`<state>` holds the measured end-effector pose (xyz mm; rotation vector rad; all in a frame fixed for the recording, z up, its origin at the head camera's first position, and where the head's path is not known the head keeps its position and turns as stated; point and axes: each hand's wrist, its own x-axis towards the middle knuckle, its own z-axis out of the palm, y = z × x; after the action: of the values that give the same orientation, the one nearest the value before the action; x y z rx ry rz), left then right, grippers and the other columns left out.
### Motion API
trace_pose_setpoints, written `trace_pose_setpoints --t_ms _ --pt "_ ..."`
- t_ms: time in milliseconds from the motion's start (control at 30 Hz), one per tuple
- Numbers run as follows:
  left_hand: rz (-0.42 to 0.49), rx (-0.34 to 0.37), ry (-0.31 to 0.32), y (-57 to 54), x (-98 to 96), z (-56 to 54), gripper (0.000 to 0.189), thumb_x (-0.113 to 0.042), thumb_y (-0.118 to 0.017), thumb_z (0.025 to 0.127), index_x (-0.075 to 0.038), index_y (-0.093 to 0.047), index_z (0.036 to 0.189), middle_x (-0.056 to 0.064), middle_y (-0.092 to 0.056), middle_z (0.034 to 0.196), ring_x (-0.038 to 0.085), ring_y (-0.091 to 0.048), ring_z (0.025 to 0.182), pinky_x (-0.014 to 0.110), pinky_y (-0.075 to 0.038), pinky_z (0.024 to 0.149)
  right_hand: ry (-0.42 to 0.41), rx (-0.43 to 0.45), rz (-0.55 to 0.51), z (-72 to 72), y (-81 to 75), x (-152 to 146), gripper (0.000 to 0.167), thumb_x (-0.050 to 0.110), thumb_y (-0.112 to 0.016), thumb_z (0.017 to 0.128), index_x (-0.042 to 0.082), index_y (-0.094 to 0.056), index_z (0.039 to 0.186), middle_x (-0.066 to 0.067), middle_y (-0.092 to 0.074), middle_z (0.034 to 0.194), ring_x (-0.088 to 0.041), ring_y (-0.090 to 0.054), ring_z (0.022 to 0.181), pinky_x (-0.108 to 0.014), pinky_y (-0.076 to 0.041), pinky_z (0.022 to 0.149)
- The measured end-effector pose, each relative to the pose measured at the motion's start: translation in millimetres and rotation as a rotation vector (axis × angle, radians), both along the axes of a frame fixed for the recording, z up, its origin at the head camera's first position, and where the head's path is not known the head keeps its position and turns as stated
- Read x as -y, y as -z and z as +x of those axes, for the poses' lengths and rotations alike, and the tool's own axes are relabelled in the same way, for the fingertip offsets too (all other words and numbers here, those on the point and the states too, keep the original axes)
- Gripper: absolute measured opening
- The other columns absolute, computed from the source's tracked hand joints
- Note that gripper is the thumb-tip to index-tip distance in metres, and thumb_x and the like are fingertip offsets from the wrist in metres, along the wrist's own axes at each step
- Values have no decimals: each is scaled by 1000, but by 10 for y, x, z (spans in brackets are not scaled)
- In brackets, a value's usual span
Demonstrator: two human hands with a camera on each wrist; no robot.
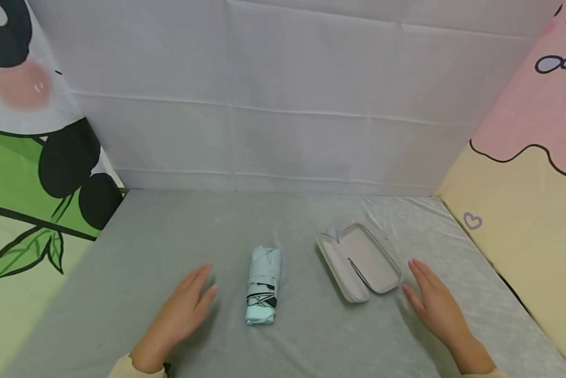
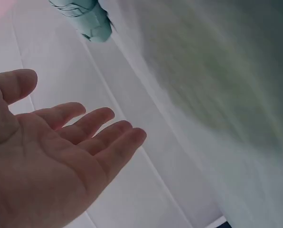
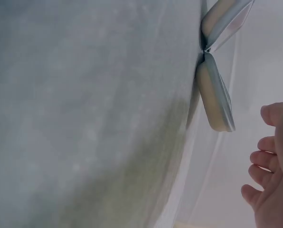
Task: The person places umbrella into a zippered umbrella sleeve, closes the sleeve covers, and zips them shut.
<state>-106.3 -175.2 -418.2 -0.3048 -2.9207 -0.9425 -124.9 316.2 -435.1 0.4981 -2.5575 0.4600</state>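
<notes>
A folded light-blue umbrella [image 1: 264, 286] with dark markings lies on the grey cloth, its long side pointing away from me. To its right a pale zip case [image 1: 375, 257] lies spread apart, its grey inside facing up. My left hand [image 1: 181, 307] hovers left of the umbrella, fingers straight and touching nothing; the left wrist view shows the palm [image 2: 51, 161] with the umbrella's end [image 2: 96, 26] above it. Just right of the case is my right hand [image 1: 436, 304], fingers extended and holding nothing. In the right wrist view the case [image 3: 215, 95] stands apart from the fingertips.
Grey cloth [image 1: 184, 220] covers the table. A white creased sheet [image 1: 287, 105] hangs behind it. Printed cartoon cloths flank it, a green and black one [image 1: 18, 178] on the left and a pink and yellow one [image 1: 524, 210] on the right.
</notes>
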Motion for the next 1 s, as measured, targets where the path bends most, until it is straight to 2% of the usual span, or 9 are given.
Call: trace_pose_setpoints --t_ms 133,267,400,567,733,800,867,933,1000 --pt "121 108 1 -90 -118 -115 56 -32 -41 101 2 -28 144 24 -32 143 41 -32 129 56 -28 100 20 36 -23 -21 -17 13 53 11 -67 84 -9 -47 129 -27 -46 129 -44 -41 118 -47 -28 102" --pt "276 190 -15 -108 -264 -239 54 -30 -45 100 -1 -32 143 21 -42 137 36 -49 116 49 -42 90 45 79 -42 -43 -18 10 51 15 -64 88 -8 -46 130 -27 -44 131 -44 -40 120 -49 -29 100" --pt "425 259 -61 -48 -401 -340 48 -24 -50 97 0 -40 138 21 -52 125 30 -59 98 40 -50 75 59 124 -64 -58 -12 25 50 17 -61 91 -8 -45 131 -28 -44 131 -45 -40 119 -54 -31 96" --pt "576 393 -122 96 -545 -473 49 -21 -56 93 6 -43 132 23 -55 115 27 -62 85 37 -53 65 85 239 -138 -86 -40 57 47 18 -55 95 -10 -43 131 -30 -50 123 -45 -48 110 -55 -37 89" --pt "520 480 -146 161 -642 -551 62 -27 -62 89 7 -37 135 20 -54 116 25 -59 83 36 -53 60 155 411 -252 -117 -65 75 48 26 -42 101 -9 -41 133 -28 -55 117 -41 -56 102 -52 -44 82" --pt "500 496 -143 161 -674 -551 69 -29 -63 88 8 -31 137 24 -50 122 29 -58 91 37 -53 58 175 445 -277 -119 -63 70 48 28 -39 102 -8 -43 133 -28 -55 118 -42 -55 103 -53 -43 83" --pt "476 495 -139 154 -712 -540 77 -32 -65 87 10 -26 138 28 -46 125 32 -57 95 38 -53 54 187 468 -291 -120 -58 64 48 30 -37 102 -7 -44 132 -27 -56 117 -42 -54 105 -54 -41 84" --pt "438 481 -132 143 -754 -525 82 -34 -68 84 11 -25 137 30 -43 125 35 -57 92 38 -52 50 197 491 -304 -121 -54 63 49 31 -35 102 -6 -46 132 -26 -58 115 -41 -54 105 -54 -41 84" --pt "344 441 -118 133 -798 -514 87 -39 -71 81 13 -28 136 29 -43 122 33 -55 88 36 -51 49 203 519 -320 -125 -50 63 50 33 -33 102 -5 -47 132 -25 -60 112 -38 -56 103 -52 -42 84"
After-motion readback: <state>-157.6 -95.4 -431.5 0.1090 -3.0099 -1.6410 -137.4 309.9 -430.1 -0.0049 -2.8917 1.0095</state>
